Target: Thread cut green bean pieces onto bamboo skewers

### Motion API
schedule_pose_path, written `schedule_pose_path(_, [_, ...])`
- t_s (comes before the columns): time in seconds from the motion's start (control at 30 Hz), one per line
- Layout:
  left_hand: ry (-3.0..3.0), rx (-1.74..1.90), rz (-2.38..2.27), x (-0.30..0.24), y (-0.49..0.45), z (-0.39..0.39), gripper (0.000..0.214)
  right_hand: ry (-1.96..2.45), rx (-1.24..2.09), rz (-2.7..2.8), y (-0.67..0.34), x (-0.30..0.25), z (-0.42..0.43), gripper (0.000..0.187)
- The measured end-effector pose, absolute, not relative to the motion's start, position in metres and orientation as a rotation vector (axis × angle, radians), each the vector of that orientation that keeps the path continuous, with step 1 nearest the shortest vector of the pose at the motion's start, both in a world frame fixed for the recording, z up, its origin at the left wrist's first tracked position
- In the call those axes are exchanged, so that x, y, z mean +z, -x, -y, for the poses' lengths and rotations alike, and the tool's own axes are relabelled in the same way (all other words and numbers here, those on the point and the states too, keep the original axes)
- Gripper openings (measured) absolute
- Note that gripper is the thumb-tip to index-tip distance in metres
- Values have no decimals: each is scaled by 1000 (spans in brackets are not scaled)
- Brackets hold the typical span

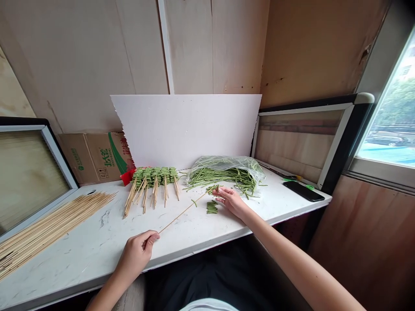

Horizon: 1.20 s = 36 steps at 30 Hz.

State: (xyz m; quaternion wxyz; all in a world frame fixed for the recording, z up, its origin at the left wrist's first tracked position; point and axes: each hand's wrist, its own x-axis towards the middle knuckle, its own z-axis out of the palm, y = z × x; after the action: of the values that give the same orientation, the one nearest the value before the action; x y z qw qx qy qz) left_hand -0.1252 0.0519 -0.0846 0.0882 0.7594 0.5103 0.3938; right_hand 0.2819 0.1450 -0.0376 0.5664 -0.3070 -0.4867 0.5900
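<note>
My left hand (138, 250) is closed around the near end of a thin bamboo skewer (181, 214), which slants up and away to the right. At the skewer's far end, my right hand (231, 201) pinches a short green bean piece (212, 188); the fingers partly hide it. Another bean piece (194, 203) shows against the skewer; whether it is threaded on or lies behind, I cannot tell. Just left of my right wrist, a small row of cut bean pieces (212, 207) lies on the table.
Loaded bean skewers (155, 178) are stacked at the back. Many bare bamboo skewers (55, 224) lie on the white table (97, 242) at left. Long green beans (223, 172) fill a clear bag. A phone (304, 191) rests at right; a cardboard box (94, 157) stands behind.
</note>
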Motion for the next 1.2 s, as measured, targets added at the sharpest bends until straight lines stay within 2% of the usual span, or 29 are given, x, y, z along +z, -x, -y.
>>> schedule_pose_path(0.4, [-2244,1216,-1512,-82,123,-51,36,821,1311,1248,-283,-37,-145,40])
schedule_pose_path(1.03, [-2252,1175,-1531,-81,123,-50,37,805,1330,1226,-282,-36,-143,35])
schedule_pose_path(1.2, [-2259,1178,-1539,-80,122,-50,36,831,1311,1233,-282,-37,-144,38])
